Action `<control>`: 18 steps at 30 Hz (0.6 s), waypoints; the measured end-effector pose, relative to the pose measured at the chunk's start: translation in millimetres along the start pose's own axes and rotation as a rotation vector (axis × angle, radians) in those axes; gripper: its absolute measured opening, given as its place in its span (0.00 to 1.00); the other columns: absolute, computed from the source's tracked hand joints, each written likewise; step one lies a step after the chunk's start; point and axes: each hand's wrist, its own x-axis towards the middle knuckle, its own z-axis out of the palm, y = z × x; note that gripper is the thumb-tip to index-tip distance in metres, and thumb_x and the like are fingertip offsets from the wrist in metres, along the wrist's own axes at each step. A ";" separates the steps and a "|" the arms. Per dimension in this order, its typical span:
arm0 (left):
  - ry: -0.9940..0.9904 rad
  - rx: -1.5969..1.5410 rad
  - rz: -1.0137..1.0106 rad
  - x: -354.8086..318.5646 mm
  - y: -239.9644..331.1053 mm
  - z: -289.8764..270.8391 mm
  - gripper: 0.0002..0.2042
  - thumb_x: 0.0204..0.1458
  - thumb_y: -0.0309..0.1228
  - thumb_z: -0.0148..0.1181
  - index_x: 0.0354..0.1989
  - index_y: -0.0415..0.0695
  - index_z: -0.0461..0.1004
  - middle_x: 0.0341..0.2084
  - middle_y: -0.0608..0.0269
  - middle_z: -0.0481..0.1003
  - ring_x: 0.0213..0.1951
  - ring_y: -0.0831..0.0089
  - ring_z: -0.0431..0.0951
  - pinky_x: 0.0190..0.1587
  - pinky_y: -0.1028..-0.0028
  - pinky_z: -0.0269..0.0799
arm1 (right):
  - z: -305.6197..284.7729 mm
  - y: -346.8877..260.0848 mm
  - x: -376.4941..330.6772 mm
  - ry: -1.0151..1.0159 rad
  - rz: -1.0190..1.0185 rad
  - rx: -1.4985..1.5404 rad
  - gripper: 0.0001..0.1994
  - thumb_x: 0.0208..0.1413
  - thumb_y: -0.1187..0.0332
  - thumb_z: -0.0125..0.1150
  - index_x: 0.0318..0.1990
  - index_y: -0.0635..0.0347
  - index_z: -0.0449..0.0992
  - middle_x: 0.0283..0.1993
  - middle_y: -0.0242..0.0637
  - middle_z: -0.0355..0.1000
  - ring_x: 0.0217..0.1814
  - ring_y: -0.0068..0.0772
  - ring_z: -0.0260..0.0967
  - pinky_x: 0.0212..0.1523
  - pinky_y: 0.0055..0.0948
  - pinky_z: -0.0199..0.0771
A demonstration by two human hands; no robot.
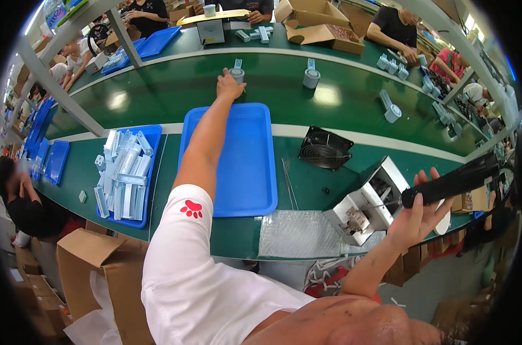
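Observation:
Stretched far forward over the green conveyor belt, my left hand (231, 89) has its fingers around the lower, round end of a light-blue plastic part (237, 73); part of the grip is hidden. My right hand (416, 217) is at the right, closed on a black electric screwdriver (454, 179) whose thin bit points left. Below my left forearm lies a blue tray (246, 161) with nothing in it. The bit's end is beside a white open box-like fixture (369, 201) with metal parts inside.
A blue tray (153, 172) heaped with light-blue plastic pieces (126, 172) lies left. A black fan (325, 148) and bubble wrap (295, 233) are near the fixture. More light-blue parts (311, 76) ride the belt (272, 86). A cardboard box (97, 270) stands lower left. Other people work across the belt.

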 end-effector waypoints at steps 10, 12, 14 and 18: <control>0.161 -0.654 0.583 -170.4 71.7 -110.5 0.26 0.49 0.34 0.69 0.56 0.41 0.70 0.51 0.52 0.71 0.53 0.60 0.74 0.53 0.64 0.72 | 4.4 13.6 -4.2 0.047 0.025 0.014 0.37 0.56 0.84 0.48 0.73 0.67 0.44 0.66 0.63 0.59 0.65 0.59 0.65 0.70 0.47 0.63; -0.014 -0.810 0.658 -235.6 86.2 -141.6 0.18 0.52 0.29 0.67 0.50 0.41 0.72 0.46 0.58 0.75 0.48 0.67 0.77 0.49 0.69 0.74 | 1.8 10.7 -5.1 0.070 0.030 -0.032 0.36 0.56 0.85 0.48 0.73 0.66 0.45 0.66 0.62 0.60 0.66 0.55 0.66 0.67 0.45 0.65; -0.174 -0.861 0.734 -294.4 84.0 -160.2 0.11 0.54 0.26 0.66 0.44 0.41 0.74 0.42 0.62 0.77 0.44 0.71 0.78 0.47 0.72 0.74 | -1.6 10.8 -5.3 0.107 0.039 -0.052 0.36 0.56 0.85 0.50 0.73 0.66 0.46 0.65 0.60 0.60 0.65 0.51 0.66 0.66 0.44 0.66; -0.340 -0.836 0.871 -360.2 65.5 -162.4 0.04 0.54 0.26 0.66 0.33 0.41 0.77 0.33 0.62 0.79 0.38 0.74 0.79 0.39 0.74 0.74 | -4.8 -12.1 -9.4 0.308 -0.427 -0.420 0.34 0.52 0.82 0.59 0.68 0.66 0.54 0.63 0.53 0.62 0.60 0.41 0.67 0.59 0.36 0.70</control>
